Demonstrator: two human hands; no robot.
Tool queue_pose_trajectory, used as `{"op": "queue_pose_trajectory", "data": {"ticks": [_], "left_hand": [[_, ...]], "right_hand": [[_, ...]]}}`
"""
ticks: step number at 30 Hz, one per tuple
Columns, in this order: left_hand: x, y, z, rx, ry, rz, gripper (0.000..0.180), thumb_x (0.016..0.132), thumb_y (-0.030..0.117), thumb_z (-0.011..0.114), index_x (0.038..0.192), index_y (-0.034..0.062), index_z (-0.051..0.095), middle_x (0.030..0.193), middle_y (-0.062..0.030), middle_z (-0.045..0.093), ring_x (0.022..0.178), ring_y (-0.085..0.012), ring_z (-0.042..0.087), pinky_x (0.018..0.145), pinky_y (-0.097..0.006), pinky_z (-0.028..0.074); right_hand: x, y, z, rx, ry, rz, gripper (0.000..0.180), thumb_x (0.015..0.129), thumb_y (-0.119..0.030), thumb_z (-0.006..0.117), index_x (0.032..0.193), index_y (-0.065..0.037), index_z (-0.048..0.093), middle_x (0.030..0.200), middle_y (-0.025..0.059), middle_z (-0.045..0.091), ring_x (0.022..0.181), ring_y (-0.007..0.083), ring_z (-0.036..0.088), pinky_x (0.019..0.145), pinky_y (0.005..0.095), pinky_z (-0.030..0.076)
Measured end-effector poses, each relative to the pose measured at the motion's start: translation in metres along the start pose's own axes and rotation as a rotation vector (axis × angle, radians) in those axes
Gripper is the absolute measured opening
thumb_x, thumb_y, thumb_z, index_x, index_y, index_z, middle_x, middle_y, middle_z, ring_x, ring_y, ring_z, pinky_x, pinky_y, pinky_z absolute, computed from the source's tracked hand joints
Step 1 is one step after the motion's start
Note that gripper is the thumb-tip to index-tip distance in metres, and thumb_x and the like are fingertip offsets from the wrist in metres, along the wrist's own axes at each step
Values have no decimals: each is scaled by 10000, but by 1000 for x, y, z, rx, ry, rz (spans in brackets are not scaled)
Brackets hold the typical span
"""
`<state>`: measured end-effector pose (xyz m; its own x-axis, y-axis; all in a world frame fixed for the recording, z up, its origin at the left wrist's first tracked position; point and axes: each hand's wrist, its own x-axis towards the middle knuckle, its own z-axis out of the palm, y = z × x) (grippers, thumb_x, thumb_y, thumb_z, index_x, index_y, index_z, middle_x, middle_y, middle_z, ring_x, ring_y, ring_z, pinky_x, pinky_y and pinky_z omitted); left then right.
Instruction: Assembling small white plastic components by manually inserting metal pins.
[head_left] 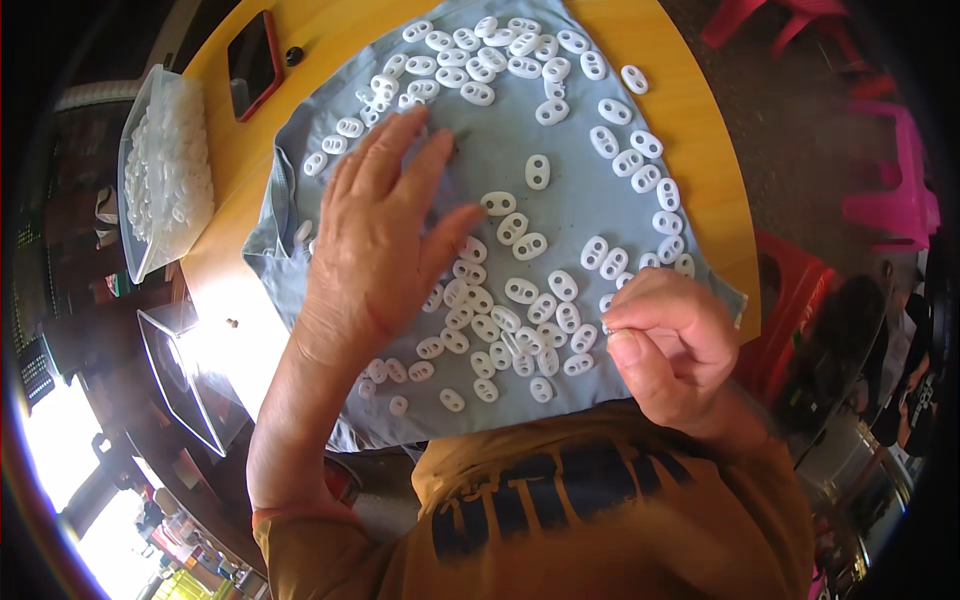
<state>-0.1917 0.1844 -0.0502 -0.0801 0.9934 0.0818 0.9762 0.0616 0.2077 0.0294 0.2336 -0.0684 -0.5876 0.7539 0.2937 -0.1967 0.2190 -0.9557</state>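
Observation:
Many small white oval plastic pieces with two holes each (537, 172) lie scattered over a grey-blue cloth (470, 150). My left hand (375, 220) is over the cloth's left half, fingers spread, with nothing seen in it. Its fingertips reach toward a group of pieces at the far left, and its palm hides part of the cloth. At the cloth's right side my right hand (675, 345) is closed, thumb and forefinger pinched together. Whatever lies between those fingertips is too small to name. Beside that hand, a loose heap of pieces (505, 320) covers the near middle.
The cloth lies on a yellow wooden table (700, 130) with a curved right edge. A clear plastic box (170, 165) of white pieces stands at the left. Behind it are a phone (255, 65) and a small black object (294, 56). Red (790, 290) and pink stools (890, 175) stand right.

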Motion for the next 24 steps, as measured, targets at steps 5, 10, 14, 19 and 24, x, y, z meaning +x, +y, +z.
{"op": "queue_pose_trajectory", "data": {"ticks": [5,10,14,19,24], "left_hand": [[6,8,-2,-65,61,148,357,749,205,640,1050,27,573,1153,-136,513,1077,-319,478,923,-414,356],[37,11,10,-116,252,252,218,696,91,624,913,80,611,933,-58,579,899,-257,542,817,-380,386],[64,9,22,-91,324,343,205,666,52,601,859,114,625,831,-11,580,841,-209,547,789,-356,381],[78,4,35,-56,297,418,181,678,85,594,855,113,617,843,-11,584,844,-206,550,798,-344,380],[90,7,25,-8,214,438,124,706,103,604,828,91,585,843,-27,587,831,-203,555,780,-340,393]], "right_hand": [[2,0,-1,-22,-30,-32,138,696,70,594,818,6,582,667,70,584,510,146,514,474,246,384],[1,-2,0,-16,-5,-19,145,692,78,594,815,3,582,660,70,584,509,145,515,469,247,379],[0,-1,0,-32,20,-27,146,693,79,594,817,1,583,658,66,585,511,143,518,471,246,381],[1,-3,-3,-6,-3,-18,148,693,71,605,822,2,584,658,55,586,512,138,523,480,245,392],[2,-2,-3,-2,-8,-38,145,687,74,601,812,2,585,650,54,579,507,137,521,479,245,392]]}}
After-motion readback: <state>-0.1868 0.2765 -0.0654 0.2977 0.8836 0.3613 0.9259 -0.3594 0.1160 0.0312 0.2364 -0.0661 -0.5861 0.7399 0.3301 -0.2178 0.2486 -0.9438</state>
